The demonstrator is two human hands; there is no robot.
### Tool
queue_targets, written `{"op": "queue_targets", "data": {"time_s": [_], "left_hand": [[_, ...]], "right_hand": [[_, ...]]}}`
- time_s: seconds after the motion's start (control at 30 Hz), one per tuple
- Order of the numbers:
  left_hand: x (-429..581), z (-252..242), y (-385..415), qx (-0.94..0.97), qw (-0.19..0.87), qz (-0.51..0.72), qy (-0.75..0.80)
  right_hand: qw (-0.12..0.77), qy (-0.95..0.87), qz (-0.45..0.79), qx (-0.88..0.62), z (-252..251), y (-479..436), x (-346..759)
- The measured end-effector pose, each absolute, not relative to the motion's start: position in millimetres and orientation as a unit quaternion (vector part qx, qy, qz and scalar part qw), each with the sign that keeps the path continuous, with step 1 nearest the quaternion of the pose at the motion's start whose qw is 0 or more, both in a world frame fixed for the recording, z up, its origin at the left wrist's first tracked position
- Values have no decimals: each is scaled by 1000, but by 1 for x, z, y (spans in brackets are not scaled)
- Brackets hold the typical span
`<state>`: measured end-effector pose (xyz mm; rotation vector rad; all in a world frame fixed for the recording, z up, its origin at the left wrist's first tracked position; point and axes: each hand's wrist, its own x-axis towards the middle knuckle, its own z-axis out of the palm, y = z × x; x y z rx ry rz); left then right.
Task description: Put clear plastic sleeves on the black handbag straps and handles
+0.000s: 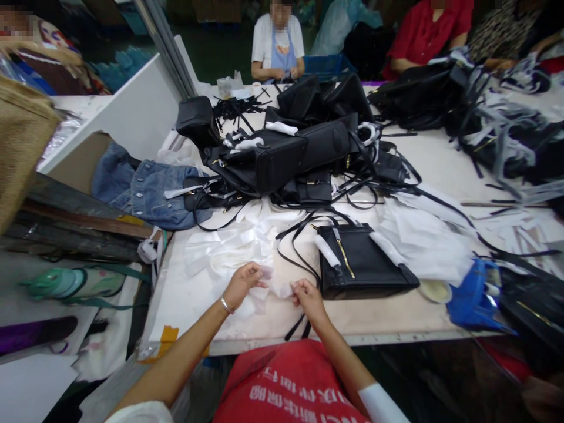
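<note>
My left hand (244,284) and my right hand (308,296) both pinch a piece of thin white paper (271,286) near the front edge of the table (374,320). The fingers of each hand are closed on the sheet, which is crumpled between them. Just to the right of my right hand lies a black handbag (361,261) with a gold zip and handles wrapped in white paper. A black strap (296,326) runs under my right hand toward the table edge. More white paper sheets (220,249) lie behind my hands.
A heap of black handbags (282,153) fills the table's middle. A denim garment (150,191) lies at the left, loose white paper (423,241) and a blue object (473,296) at the right. A green bottle (66,283) lies lower left. Other people sit at the far side.
</note>
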<state>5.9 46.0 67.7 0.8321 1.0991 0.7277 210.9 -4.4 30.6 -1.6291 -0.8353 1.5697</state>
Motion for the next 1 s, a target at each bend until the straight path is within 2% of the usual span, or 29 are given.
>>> {"op": "queue_targets", "data": {"time_s": [0.13, 0.4, 0.53, 0.63, 0.73, 0.83, 0.9, 1.0], "left_hand": [[0, 65, 52, 420, 712, 238, 510], [18, 63, 59, 531, 731, 45, 425], [23, 57, 54, 524, 718, 45, 457], [19, 51, 46, 507, 715, 75, 475], [11, 46, 41, 490, 715, 88, 490], [6, 44, 40, 479, 719, 97, 494], [4, 44, 40, 482, 716, 100, 495], [2, 45, 41, 496, 704, 93, 499]], "right_hand": [[345, -331, 612, -630, 27, -6, 209], [334, -364, 629, -600, 33, 5, 200], [329, -367, 612, -618, 36, 2, 203], [269, -447, 550, -652, 35, -18, 219], [138, -594, 477, -633, 30, -45, 238], [30, -660, 444, -605, 22, -63, 250], [2, -668, 439, -601, 17, -66, 253], [30, -647, 491, -582, 16, -62, 255]]}}
